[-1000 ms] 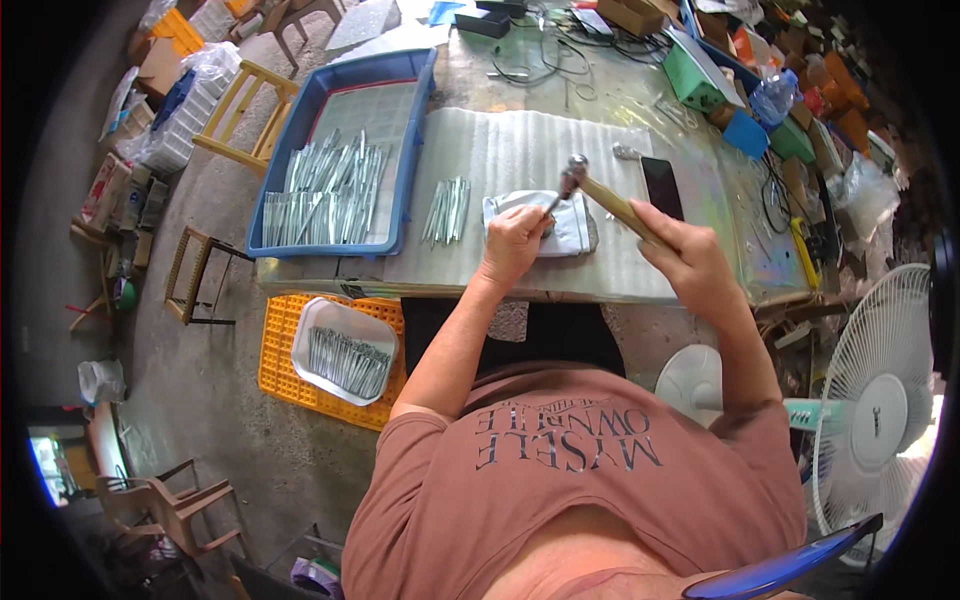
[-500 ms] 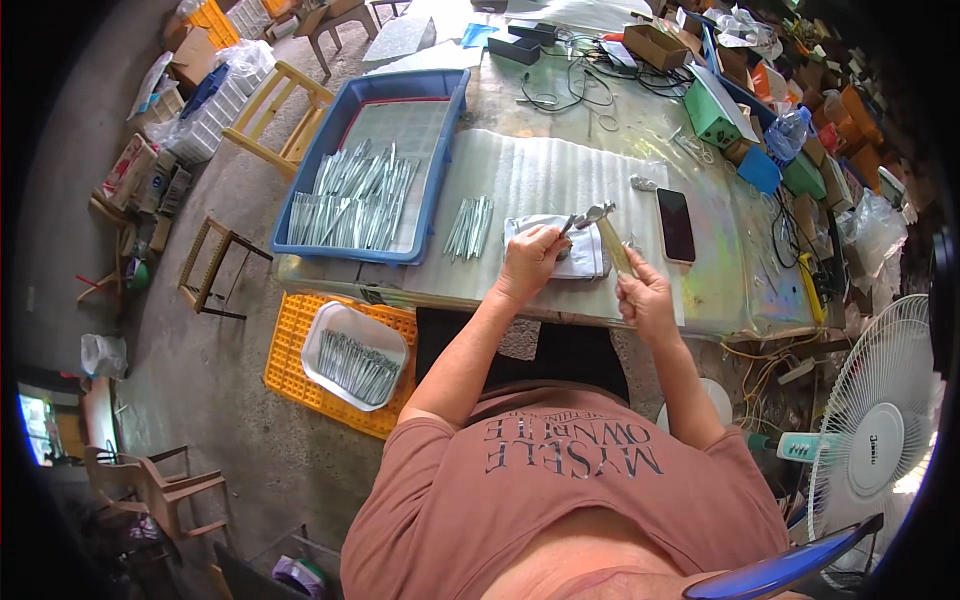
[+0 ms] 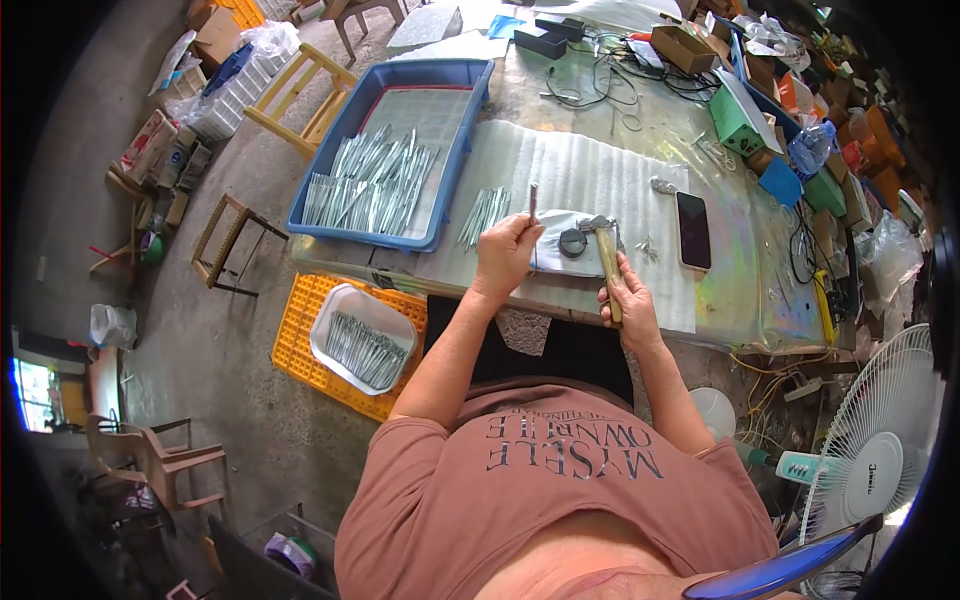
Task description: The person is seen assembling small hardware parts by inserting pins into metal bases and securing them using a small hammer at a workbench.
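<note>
My left hand pinches a slim metal rod, which points up from between thumb and fingers. In my right hand is a hammer with a wooden handle, held near the handle's lower part. Its metal head lies over the white packet-like pad, beside a dark round block on that pad. Left of the pad, a small bunch of silvery rods rests on the white foam sheet. Several tiny metal pieces are scattered right of the hammer.
A blue tray of metal rods stands on the table's left. Below it, a white tub of similar pieces sits on an orange crate. A phone lies at right. Cables and boxes crowd the far right; a fan stands nearby.
The hammer head has dropped away from the rod onto the pad. My left hand has shifted left with the rod, now upright, and the dark round block shows. The whole view has shifted slightly.
</note>
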Demonstrator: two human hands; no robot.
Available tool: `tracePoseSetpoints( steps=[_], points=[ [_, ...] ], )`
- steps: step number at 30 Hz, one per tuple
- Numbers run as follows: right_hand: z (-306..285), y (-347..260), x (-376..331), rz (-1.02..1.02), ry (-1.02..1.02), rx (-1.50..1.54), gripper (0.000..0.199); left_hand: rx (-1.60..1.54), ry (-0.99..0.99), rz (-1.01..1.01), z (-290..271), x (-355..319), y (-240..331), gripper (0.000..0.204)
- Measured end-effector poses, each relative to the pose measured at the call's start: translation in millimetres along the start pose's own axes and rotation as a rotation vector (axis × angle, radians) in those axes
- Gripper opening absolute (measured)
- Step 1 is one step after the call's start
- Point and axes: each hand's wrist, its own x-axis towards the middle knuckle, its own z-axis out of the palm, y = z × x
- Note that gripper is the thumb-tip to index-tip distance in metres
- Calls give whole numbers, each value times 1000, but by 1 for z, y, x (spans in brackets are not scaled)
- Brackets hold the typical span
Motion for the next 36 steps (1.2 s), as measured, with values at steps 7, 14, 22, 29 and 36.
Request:
tracePoseSetpoints(
  steps=[7,14,22,29,36],
  points=[
    [-3,6,1,-119,-2,-245,50,164,-36,-267,-41,-15,-20,11],
    [-31,8,0,-448,199,-833,41,502,-89,-195,-40,-8,-43,14],
    [-40,-2,-15,-422,286,-590,36,794,-234,-259,-27,13,-62,16],
    [-37,1,-17,-395,255,-513,34,869,-255,-170,-24,11,-74,9],
    [-33,3,-15,-378,233,-525,33,840,-222,-139,-26,9,-77,8]
  ],
)
